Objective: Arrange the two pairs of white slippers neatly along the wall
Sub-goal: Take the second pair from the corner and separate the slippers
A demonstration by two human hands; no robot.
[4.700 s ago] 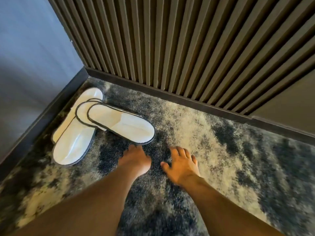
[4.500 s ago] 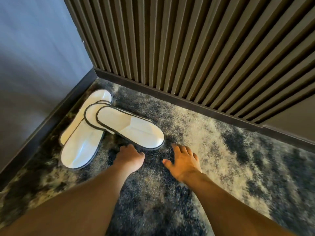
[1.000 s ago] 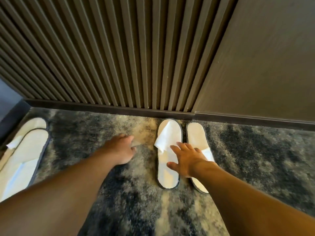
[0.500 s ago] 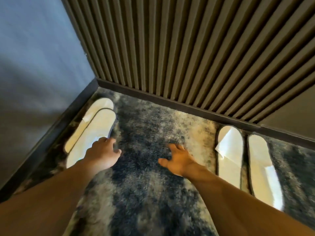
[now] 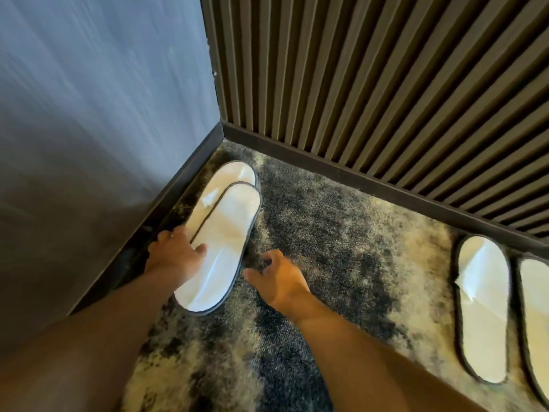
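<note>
The left hand [image 5: 175, 254] rests fingers-down on the overlapped corner slippers [image 5: 221, 242], just left of the open right hand [image 5: 277, 279] hovering over the mottled carpet [image 5: 341, 233], with a second slipper pair [image 5: 482, 310] well right by the slatted wall [image 5: 371, 84].

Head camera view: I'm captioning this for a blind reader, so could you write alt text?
A left hand rests on two overlapping white slippers in a carpeted corner, while the right hand hovers open beside them. A second pair lies side by side against the slatted wall at right.
</note>
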